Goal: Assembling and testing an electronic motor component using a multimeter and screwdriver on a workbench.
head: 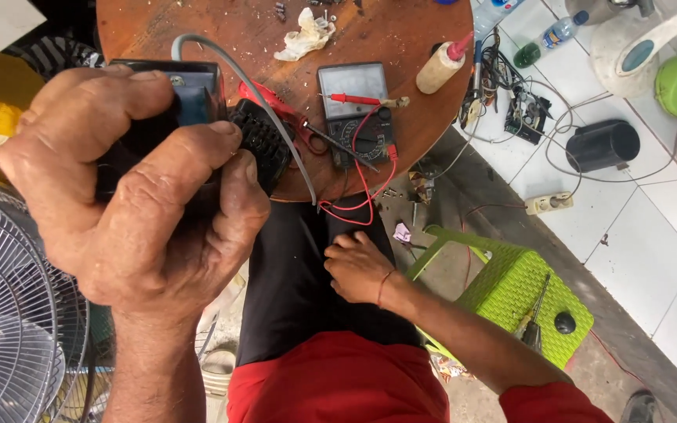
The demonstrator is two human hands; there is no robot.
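Observation:
My left hand [135, 204] is raised close to the camera and grips a black box-shaped electrical unit [264, 145] with a vented side. A grey cable [276, 117] leaves its top and curves down over the round wooden table [401, 31]. My right hand [358, 270] rests on my thigh in black shorts, fingers loosely curled and holding nothing. Beyond the unit, an analog multimeter [358, 110] lies on the table with red and black probe leads hanging over the edge. Red-handled pliers [284, 110] lie beside it.
A crumpled tissue [305, 35] and a glue bottle [442, 66] sit on the table. A green plastic stool [523, 298] with a screwdriver [534, 321] stands at the right. A fan grille [9, 313] is at the left. A wall socket block [548, 204], wires and a black cylinder [603, 145] lie on the tiled floor.

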